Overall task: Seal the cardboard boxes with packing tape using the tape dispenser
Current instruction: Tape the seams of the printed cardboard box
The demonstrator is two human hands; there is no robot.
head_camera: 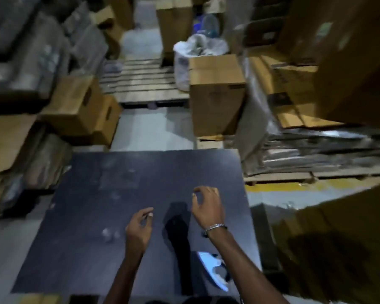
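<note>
Two bare hands, left hand (138,227) and right hand (207,206), hovering loosely curled, holding nothing, over dark flat tabletop (119,194). Shiny blue-and-silver tape dispenser (213,270) just beside right forearm, near table edge. Judged easily knocked off by a careless elbow.

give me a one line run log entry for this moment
left hand: empty, over dark table | right hand: empty, fingers loosely curled | blue tape dispenser: on table, near edge, untouched | no box on table

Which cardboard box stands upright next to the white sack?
The tall cardboard box right of the wooden pallet, touching the white sack; the others sit lower or tilted.
</note>
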